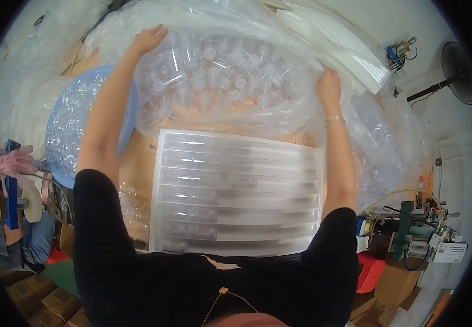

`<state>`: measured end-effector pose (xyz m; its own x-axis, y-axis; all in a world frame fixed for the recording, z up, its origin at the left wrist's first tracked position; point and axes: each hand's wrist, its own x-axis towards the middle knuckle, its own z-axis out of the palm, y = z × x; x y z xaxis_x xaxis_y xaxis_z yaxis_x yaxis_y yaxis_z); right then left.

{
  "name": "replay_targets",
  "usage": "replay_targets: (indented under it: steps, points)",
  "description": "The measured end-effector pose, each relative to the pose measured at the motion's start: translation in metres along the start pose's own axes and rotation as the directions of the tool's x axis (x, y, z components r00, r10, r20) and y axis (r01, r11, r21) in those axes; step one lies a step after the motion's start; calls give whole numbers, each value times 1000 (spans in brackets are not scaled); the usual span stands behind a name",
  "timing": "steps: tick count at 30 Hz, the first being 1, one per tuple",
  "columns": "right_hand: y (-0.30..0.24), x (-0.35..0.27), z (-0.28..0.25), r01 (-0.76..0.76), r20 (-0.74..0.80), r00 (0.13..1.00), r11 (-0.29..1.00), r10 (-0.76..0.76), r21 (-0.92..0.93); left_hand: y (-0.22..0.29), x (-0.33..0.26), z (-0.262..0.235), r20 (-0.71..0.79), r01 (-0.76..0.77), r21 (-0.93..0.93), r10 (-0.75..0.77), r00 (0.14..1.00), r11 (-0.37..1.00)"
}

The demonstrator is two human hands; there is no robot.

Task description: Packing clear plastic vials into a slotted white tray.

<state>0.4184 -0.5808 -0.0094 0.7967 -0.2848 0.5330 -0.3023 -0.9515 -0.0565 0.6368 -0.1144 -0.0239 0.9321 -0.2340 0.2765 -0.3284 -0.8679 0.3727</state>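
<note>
A large clear plastic bag [279, 123] lies spread across the table, its mouth wide apart. Inside it is a heap of clear plastic fittings [210, 82] with round caps and thin stems. At the bag's far left rim, my left hand [150, 39] is closed on the film. My right hand [328, 86] grips the rim on the right side. Between my forearms, close to my body, sits a white ribbed tray [279, 191]. Clear tubes [192, 179] lie side by side in its grooves, mostly toward the left end.
Left of the bag, a blue basin [117, 73] holds many clear round pieces, partly behind my left forearm. White trays [356, 60] are stacked at the back right. A black fan [459, 72] is at the right wall. Machines flank me, with a pink glove [18, 162] on the left one.
</note>
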Motion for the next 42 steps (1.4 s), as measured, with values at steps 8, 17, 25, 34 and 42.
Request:
replay_targets:
  steps: [8,17,25,34,42]
  points:
    - [-83,-98,-14,565,-4,810,778,-587,276,92,-99,-103,53,-135,-334,162,985,933]
    - [-129,-84,-11,233,362,919,958,-160,-168,106,-333,-134,112,57,-284,-26,993,957]
    - [-136,-159,-120,201,-11,963,686,-271,700,47,-427,-30,-217,-48,305,118,969,951]
    - [-140,-300,-158,57,206,898,565,-390,823,116,-416,-54,-101,88,-908,-419,902,409]
    - [-139,-303,-162,403,-58,879,674,-472,619,230,-426,-38,-201,-203,-783,69,977,587]
